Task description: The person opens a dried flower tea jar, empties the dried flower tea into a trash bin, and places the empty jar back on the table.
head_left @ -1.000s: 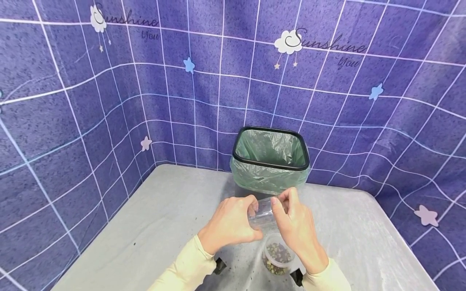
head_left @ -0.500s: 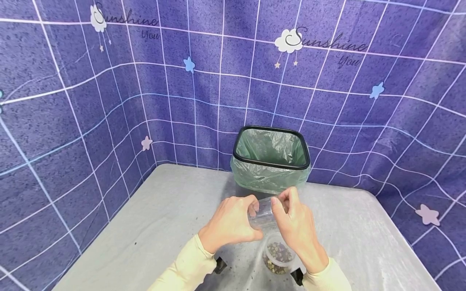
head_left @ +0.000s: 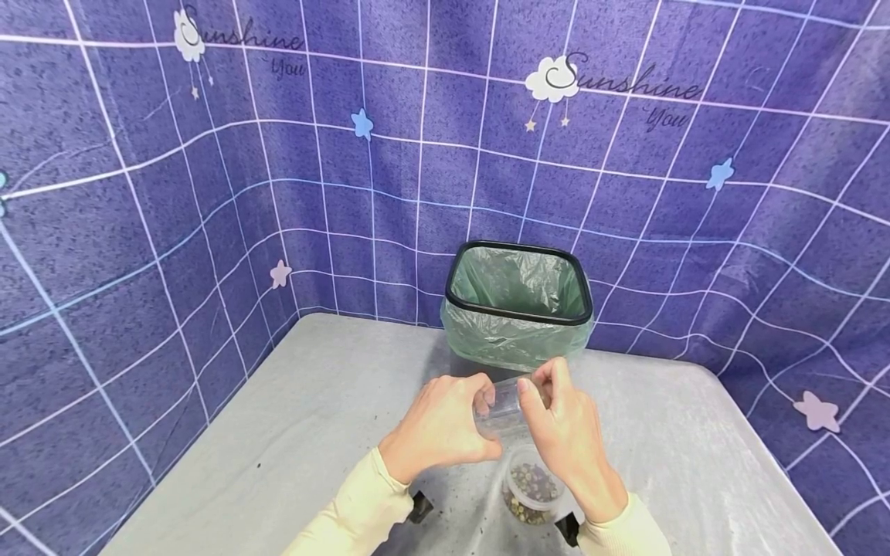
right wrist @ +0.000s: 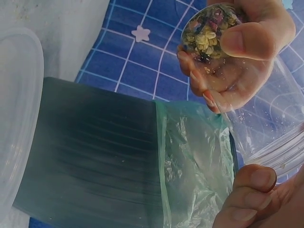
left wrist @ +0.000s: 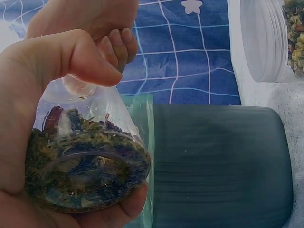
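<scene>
Low in the middle of the head view, the left hand (head_left: 445,425) curls its fingers and thumb round the base end of a clear plastic jar (head_left: 502,405), while the right hand (head_left: 566,425) grips the other end with bent fingers, near the threaded mouth. Held tilted between them, this jar has dried flowers (right wrist: 207,38) gathered against its base, with small crumbs clinging to its wall. Just below it, nearer the person, a second clear jar (left wrist: 263,42) stands upright on the grey desk (head_left: 348,371), also holding dried flowers; the right hand partly covers it in the head view. Cream sleeves (head_left: 354,510) reach the wrists, and a few dark specks (head_left: 259,465) lie on the desk. Beyond the hands stands a dark bin (right wrist: 95,152) lined with a green plastic bag (head_left: 511,340), under a black rim (head_left: 518,314). Behind it hangs a purple-blue curtain (head_left: 389,193) printed with lines, stars and clouds.
</scene>
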Demonstrator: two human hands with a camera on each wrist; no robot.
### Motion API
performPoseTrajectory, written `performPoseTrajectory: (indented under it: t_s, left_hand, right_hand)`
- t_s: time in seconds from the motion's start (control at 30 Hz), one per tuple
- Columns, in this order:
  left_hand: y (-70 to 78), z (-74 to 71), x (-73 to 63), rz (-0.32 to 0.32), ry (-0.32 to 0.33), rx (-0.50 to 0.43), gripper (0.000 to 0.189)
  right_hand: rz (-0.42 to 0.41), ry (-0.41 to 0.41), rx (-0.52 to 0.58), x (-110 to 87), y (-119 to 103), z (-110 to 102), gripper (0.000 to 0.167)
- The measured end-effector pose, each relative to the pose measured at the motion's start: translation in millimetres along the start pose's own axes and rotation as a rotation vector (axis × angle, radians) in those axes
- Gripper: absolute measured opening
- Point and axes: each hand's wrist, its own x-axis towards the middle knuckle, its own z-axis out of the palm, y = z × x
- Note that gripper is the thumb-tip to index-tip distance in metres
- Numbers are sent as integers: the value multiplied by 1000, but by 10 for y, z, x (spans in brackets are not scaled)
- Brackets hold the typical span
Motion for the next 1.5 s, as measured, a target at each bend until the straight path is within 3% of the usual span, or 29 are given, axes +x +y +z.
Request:
performPoseTrajectory:
  t_s: [0.47, 1.5]
  left_hand:
    - [-19, -4, 2, -10, -37, -49, 42]
    - [-65, -53, 16, -15, -95, -42, 42]
  right_hand:
    - [-3, -2, 3, 7, 14, 25, 19]
    - [-72, 41, 9, -13, 70, 111, 21]
